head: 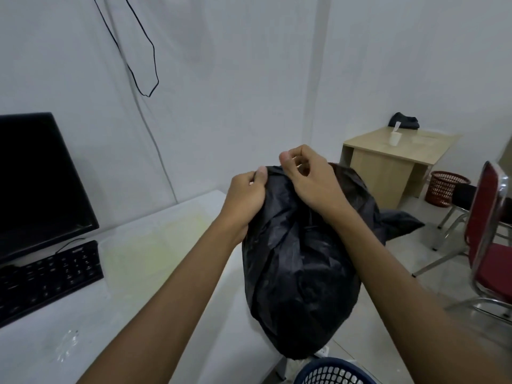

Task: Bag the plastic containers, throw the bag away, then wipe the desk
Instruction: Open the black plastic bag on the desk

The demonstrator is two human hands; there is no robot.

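- The black trash bag (299, 273) was held in the air just past the right edge of the white counter (166, 245), its long axis roughly upright with the gathered neck at the top.
- The neck was gripped by the left hand (246, 195) and pinched by the right hand (310, 181), both with curled fingers.
- A dark blue mesh wastebasket (329, 372) was seen directly below the bag's rounded bottom.
- Open floor was seen to the right, bounded by a red chair (487, 231), a wooden desk (393, 162) and a red basket (446, 189).
- A monitor (36, 178) and keyboard (47, 278) were seen at the counter's left, well apart from the bag.
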